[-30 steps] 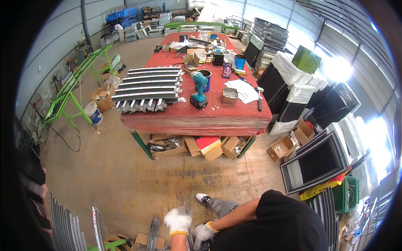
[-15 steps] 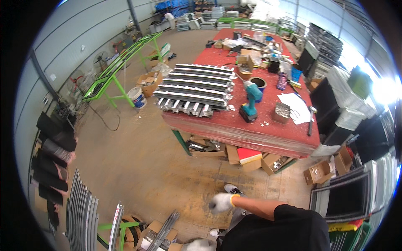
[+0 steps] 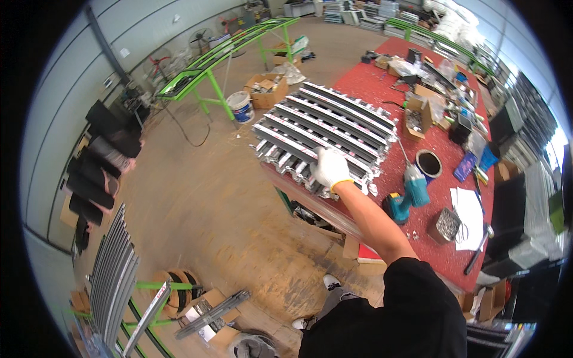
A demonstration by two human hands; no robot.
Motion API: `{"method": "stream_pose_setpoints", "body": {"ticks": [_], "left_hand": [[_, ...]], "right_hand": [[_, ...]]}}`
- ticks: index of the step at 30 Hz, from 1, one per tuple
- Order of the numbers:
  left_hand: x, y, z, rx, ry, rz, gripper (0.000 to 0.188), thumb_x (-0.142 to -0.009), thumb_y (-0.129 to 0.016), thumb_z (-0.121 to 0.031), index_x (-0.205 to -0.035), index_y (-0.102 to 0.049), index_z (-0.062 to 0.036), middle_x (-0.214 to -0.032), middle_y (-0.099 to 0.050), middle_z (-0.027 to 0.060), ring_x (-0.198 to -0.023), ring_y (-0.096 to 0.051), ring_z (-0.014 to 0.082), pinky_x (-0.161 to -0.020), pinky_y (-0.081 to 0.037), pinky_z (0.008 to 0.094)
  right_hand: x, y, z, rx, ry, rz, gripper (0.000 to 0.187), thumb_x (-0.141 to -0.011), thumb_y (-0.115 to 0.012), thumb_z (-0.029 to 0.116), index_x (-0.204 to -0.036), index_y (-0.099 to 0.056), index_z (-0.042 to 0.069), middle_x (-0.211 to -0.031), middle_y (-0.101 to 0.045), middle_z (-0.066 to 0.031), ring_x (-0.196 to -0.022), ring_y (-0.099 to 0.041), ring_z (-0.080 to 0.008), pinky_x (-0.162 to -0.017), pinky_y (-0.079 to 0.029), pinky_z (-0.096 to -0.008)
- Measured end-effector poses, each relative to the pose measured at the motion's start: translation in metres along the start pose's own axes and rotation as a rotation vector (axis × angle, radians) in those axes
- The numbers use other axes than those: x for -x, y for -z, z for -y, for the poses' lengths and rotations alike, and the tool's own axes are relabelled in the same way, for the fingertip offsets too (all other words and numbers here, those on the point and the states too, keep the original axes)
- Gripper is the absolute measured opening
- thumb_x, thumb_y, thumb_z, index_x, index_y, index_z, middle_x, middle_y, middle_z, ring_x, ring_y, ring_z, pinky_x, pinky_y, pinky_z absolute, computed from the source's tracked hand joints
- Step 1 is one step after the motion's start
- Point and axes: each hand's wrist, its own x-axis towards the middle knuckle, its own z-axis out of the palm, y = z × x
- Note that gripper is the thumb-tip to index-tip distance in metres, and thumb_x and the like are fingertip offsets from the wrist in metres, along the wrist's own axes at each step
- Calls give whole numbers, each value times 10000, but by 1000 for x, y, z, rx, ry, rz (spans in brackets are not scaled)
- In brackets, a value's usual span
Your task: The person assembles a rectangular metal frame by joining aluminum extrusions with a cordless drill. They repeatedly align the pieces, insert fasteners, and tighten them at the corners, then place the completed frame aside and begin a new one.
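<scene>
My right hand (image 3: 332, 169), in a white knitted glove with a yellow cuff, lies at the near side of a stack of grey metal profiles (image 3: 340, 119). Its fingers curl round the nearest dark profile (image 3: 285, 138), which still rests on the stack. The profiles are layered crosswise, with pale strips along their tops. The stack sits on the near left corner of a red table (image 3: 382, 191). To the right of my forearm stands a teal cordless drill (image 3: 412, 194), its long bit pointing up and away. My left hand is out of view.
Beyond the drill are a round pot (image 3: 428, 164), a small box of hardware (image 3: 444, 225), white paper (image 3: 467, 218) and a hammer (image 3: 479, 249). A green stand (image 3: 212, 74) and white bucket (image 3: 240, 107) are at left. Long profiles (image 3: 113, 277) lean at lower left; more lie on a carton (image 3: 212, 316).
My right hand has gone from above the floor forward onto the profile stack and closed there. My left glove has left the picture. The view has swung left and nearer the table.
</scene>
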Motion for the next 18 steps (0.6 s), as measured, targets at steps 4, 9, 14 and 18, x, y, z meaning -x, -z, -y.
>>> {"method": "stream_pose_setpoints", "body": {"ticks": [4, 9, 14, 18], "left_hand": [[-22, -16, 34, -1, 435, -160, 326, -1027, -611, -411, -829, -500, -177, -731, -453, -11, -604, -413, 141, -524, -349, 338], [-7, -49, 69, 167, 78, -478, 319, -1058, -608, -389, -868, -489, -161, -736, -412, -35, -603, -399, 123, -502, -335, 260], [-12, -62, 69, 208, 82, -517, 264, -1082, -577, -293, -874, -520, -140, -724, -441, -30, -609, -423, 112, -505, -353, 254], [-21, -77, 62, 217, 74, -530, 238, -1077, -583, -256, -881, -527, -133, -728, -464, -34, -609, -453, 114, -515, -384, 242]], "right_hand": [[-27, -28, -3, 164, 81, -9, 245, -833, -685, 191, -986, -714, 2, -976, -726, -280, -947, -721, -435, -846, -580, -517], [-40, -42, 1, 245, 81, 41, 218, -869, -635, 146, -1016, -735, 21, -1006, -735, -249, -969, -726, -398, -890, -568, -491], [-38, -47, 11, 309, 103, 103, 223, -921, -620, 175, -1054, -724, 29, -1124, -711, -229, -1037, -705, -392, -898, -562, -482], [-39, -49, 18, 242, 73, 100, 251, -932, -628, 193, -1100, -698, 21, -1110, -713, -221, -1041, -709, -391, -897, -574, -489]]}}
